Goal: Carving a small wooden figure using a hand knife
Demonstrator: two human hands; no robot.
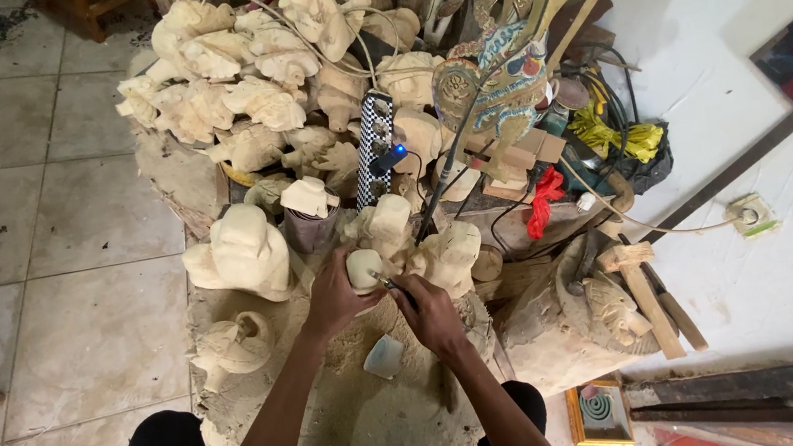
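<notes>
Head view, looking down on a dust-covered wooden work block (382, 436) that carries the items and stands on a pale tiled floor (76, 323). Left hand (333, 299): fingers closed around a small rounded pale unfinished wood carving (363, 267), held just above the far edge of the block. Right hand (431, 315): fingers closed around a slim dark rotary carving tool (391, 285), its tip touching the right side of the small carving. A flat pale grey scrap (385, 357) lies on the block just below both hands

Surrounding items:
- Large pale wooden figure with a rounded head (241, 252), at the far left corner of the block, left of the left hand
- Small pale carved figure lying on its side (230, 346), at the left edge of the block
- Pale carved piece (449, 257), just beyond the right hand
- Heap of pale unfinished wood carvings (238, 81), beyond the block
- Black-and-white chequered power strip (373, 145), standing against the heap
- Painted multicoloured flat puppet figure (500, 79), right of the strip
- Wooden mallet (643, 289), off the right edge of the block
</notes>
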